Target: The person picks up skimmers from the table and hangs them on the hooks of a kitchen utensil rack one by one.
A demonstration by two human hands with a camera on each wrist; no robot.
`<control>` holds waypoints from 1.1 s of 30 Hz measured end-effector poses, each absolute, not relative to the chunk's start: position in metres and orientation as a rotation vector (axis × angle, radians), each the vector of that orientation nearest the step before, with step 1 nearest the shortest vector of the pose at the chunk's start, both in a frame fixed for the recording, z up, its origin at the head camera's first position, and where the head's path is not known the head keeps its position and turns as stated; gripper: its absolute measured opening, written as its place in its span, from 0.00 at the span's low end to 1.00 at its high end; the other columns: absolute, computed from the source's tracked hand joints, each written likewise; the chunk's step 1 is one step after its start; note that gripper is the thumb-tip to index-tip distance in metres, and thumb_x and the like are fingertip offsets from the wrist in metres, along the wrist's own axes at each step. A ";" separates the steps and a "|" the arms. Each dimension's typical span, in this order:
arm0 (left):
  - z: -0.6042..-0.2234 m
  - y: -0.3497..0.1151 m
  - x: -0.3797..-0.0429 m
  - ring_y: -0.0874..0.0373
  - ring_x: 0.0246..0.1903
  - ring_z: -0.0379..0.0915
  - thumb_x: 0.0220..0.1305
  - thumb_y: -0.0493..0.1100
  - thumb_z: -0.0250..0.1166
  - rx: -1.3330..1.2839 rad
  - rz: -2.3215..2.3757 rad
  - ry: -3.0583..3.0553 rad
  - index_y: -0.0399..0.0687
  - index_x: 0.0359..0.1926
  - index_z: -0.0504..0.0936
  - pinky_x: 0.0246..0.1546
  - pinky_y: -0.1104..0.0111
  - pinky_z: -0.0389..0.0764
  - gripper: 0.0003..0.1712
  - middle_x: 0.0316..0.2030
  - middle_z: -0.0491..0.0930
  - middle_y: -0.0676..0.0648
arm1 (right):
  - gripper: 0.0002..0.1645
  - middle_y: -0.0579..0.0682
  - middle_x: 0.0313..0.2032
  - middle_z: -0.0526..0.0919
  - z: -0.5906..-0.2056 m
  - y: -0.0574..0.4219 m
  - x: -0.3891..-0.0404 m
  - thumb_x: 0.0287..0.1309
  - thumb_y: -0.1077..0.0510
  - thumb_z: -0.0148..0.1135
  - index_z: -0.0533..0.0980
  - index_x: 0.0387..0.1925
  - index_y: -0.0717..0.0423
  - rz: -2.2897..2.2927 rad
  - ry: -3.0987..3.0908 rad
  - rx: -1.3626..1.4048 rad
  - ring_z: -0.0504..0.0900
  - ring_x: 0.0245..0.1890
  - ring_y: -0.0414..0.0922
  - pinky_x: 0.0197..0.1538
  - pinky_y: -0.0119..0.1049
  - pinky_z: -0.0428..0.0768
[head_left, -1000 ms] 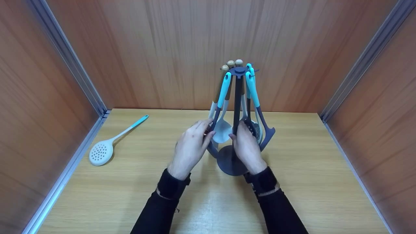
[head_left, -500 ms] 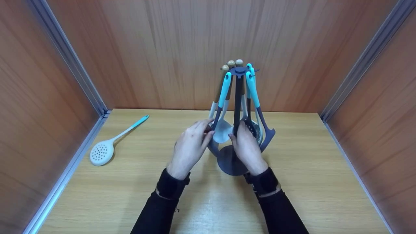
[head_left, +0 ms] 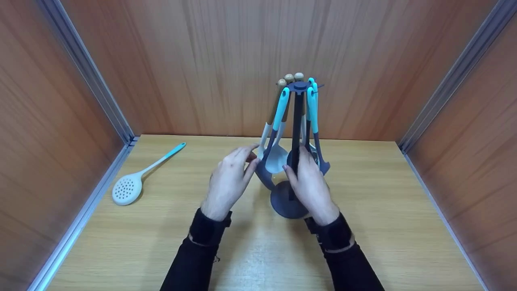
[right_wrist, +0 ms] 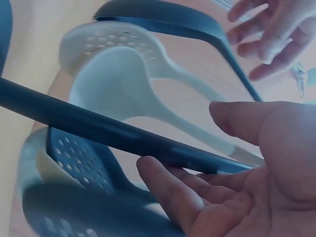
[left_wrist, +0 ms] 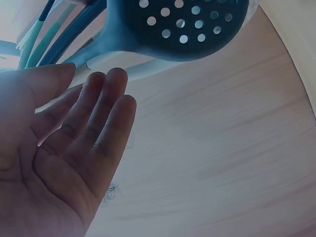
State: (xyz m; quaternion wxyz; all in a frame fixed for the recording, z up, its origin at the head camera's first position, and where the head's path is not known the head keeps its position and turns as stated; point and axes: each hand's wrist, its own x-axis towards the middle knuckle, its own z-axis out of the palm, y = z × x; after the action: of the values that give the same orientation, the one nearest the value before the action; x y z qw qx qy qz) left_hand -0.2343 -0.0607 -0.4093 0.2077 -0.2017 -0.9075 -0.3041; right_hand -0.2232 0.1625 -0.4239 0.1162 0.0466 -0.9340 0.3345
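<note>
A dark utensil stand holds several kitchen utensils around its upright pole [head_left: 297, 121], over a round base [head_left: 287, 202]. My left hand [head_left: 232, 178] is just left of a dark curved utensil [head_left: 264, 173] with a turquoise handle, thumb and fingers apart. In the left wrist view its fingers extend beneath a dark slotted skimmer [left_wrist: 177, 24]. My right hand [head_left: 311, 182] is around the pole, its thumb spread away and its fingers close against it. The right wrist view shows a pale ladle [right_wrist: 113, 84], a pale skimmer [right_wrist: 98, 39] and a dark skimmer [right_wrist: 79, 158].
A pale skimmer [head_left: 127, 189] with a turquoise handle lies on the wood-grain table [head_left: 185, 242] at the left. Wooden panels with metal edge strips [head_left: 95, 87] enclose the back and sides. Wooden handle tops [head_left: 282, 83] hang at the back of the stand.
My left hand has let go of the dark utensil and drawn slightly left. My right thumb has spread from the pole. A dark hanging utensil at the right has swung inward.
</note>
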 end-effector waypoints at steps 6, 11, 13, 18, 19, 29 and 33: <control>-0.407 -0.071 -0.238 0.53 0.53 0.92 0.85 0.47 0.66 -0.504 -0.857 -2.546 0.52 0.75 0.82 0.45 0.57 0.93 0.23 0.52 0.92 0.50 | 0.48 0.69 0.81 0.70 -0.415 0.163 -0.213 0.84 0.51 0.64 0.53 0.89 0.64 0.988 -2.733 0.144 0.76 0.81 0.61 0.78 0.57 0.79; -0.407 -0.082 -0.243 0.50 0.53 0.92 0.85 0.47 0.65 -0.447 -0.866 -2.567 0.51 0.75 0.81 0.47 0.56 0.93 0.23 0.52 0.92 0.47 | 0.48 0.66 0.82 0.70 -0.411 0.164 -0.206 0.84 0.48 0.64 0.54 0.89 0.61 0.955 -2.752 0.131 0.77 0.80 0.59 0.75 0.55 0.82; -0.407 -0.087 -0.245 0.49 0.54 0.92 0.86 0.47 0.65 -0.426 -0.876 -2.574 0.50 0.75 0.81 0.49 0.55 0.94 0.23 0.52 0.92 0.47 | 0.47 0.65 0.83 0.70 -0.410 0.165 -0.203 0.85 0.47 0.64 0.56 0.89 0.61 0.931 -2.750 0.136 0.77 0.81 0.59 0.74 0.55 0.82; -0.410 -0.106 -0.251 0.48 0.56 0.92 0.85 0.47 0.65 -0.380 -0.909 -2.560 0.51 0.76 0.81 0.52 0.53 0.94 0.24 0.54 0.92 0.46 | 0.43 0.64 0.82 0.72 -0.412 0.168 -0.198 0.85 0.47 0.64 0.61 0.87 0.60 0.867 -2.706 0.201 0.78 0.80 0.59 0.74 0.56 0.83; -0.411 -0.111 -0.252 0.47 0.56 0.92 0.85 0.47 0.65 -0.370 -0.909 -2.557 0.51 0.75 0.81 0.52 0.52 0.94 0.24 0.54 0.91 0.45 | 0.42 0.64 0.82 0.73 -0.414 0.168 -0.197 0.84 0.47 0.64 0.63 0.86 0.60 0.855 -2.693 0.221 0.79 0.79 0.59 0.73 0.55 0.83; -0.426 -0.149 -0.275 0.38 0.65 0.85 0.86 0.45 0.64 -0.337 -0.871 -2.634 0.39 0.77 0.77 0.62 0.45 0.89 0.26 0.64 0.85 0.35 | 0.34 0.59 0.78 0.79 -0.427 0.175 -0.190 0.83 0.50 0.66 0.71 0.81 0.57 0.690 -2.617 0.406 0.84 0.75 0.57 0.71 0.54 0.86; -0.432 -0.160 -0.282 0.36 0.67 0.83 0.86 0.46 0.63 -0.325 -0.826 -2.684 0.40 0.78 0.75 0.64 0.43 0.87 0.28 0.68 0.83 0.34 | 0.35 0.59 0.80 0.77 -0.431 0.176 -0.185 0.83 0.48 0.65 0.71 0.81 0.57 0.627 -2.627 0.465 0.82 0.76 0.57 0.70 0.54 0.86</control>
State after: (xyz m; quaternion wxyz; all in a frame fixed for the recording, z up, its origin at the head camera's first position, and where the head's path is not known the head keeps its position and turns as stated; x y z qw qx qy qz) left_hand -0.2817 -0.1602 -0.4317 0.1567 -0.1134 -0.9377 -0.2886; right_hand -0.1851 0.1759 -0.4307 0.1994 0.1662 -0.9393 0.2242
